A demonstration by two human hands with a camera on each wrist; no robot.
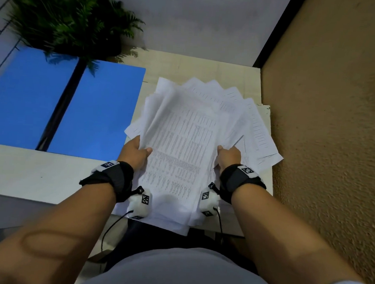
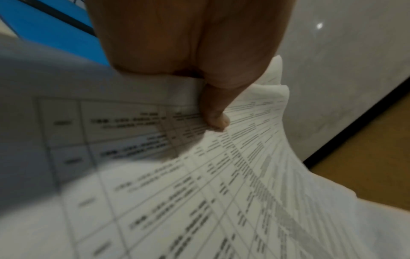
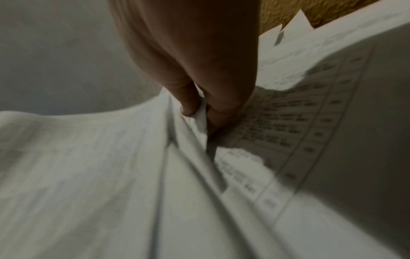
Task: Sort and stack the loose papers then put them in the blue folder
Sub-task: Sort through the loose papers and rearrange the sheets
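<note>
Both hands [image 1: 135, 151] [image 1: 228, 157] hold papers [image 1: 182, 146] (fingers hidden underneath).

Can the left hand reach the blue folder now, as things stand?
Probably yes, but not freely. The blue folder lies open just beside the left hand, with nothing between them. However, that hand grips the papers, so it must let go first.

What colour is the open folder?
Bright blue, with a black spine down the middle. The folder shows best in the head view.
</note>
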